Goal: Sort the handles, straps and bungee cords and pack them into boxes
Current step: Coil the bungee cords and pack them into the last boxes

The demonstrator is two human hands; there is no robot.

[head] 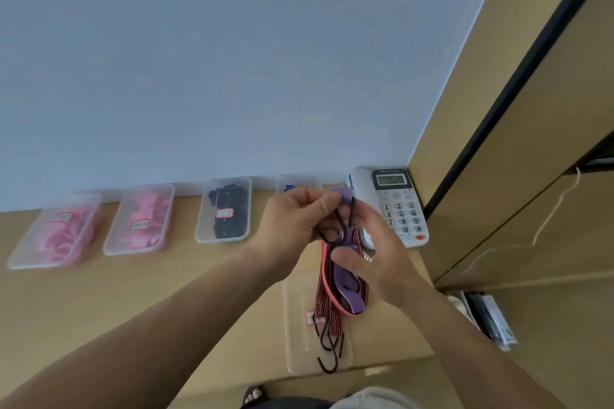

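Purple strap (347, 279): caught up in one bundle with the red-and-black striped bungee cords (327, 322) and a pink loop (347, 313); I hold the bundle in the air over the right end of the counter (166, 292), just in front of the telephone (395, 206)
Left grip (295, 219): fingers curled, pinching the top of the bundle by the upper hooks (340, 224), where a blue-and-red striped end shows above my fingertips
Right grip (375, 256): clenched on the bundle, thumb pressing the purple strap against the fingers behind it
Long axis: near upright, running from my grips down toward me
Pointing: the lower hooks (329, 352) hang at the bottom, open ends up, over a clear box (299, 325) that lies flat by the counter's near edge; I cannot tell whether they touch it
Step in hand: as I judge it, parting the strap from the cords before anything is packed
Doing it well: hold the upper hooks steady with the left grip and draw the strap out along the bundle's length with the right, not sideways, so that no hook snags the elastic; do it over the clear box so whatever slips lands there
Where things go: four boxes stand by the wall, two with pink things (139, 219), one with black things (224, 209), one half hidden behind my left grip
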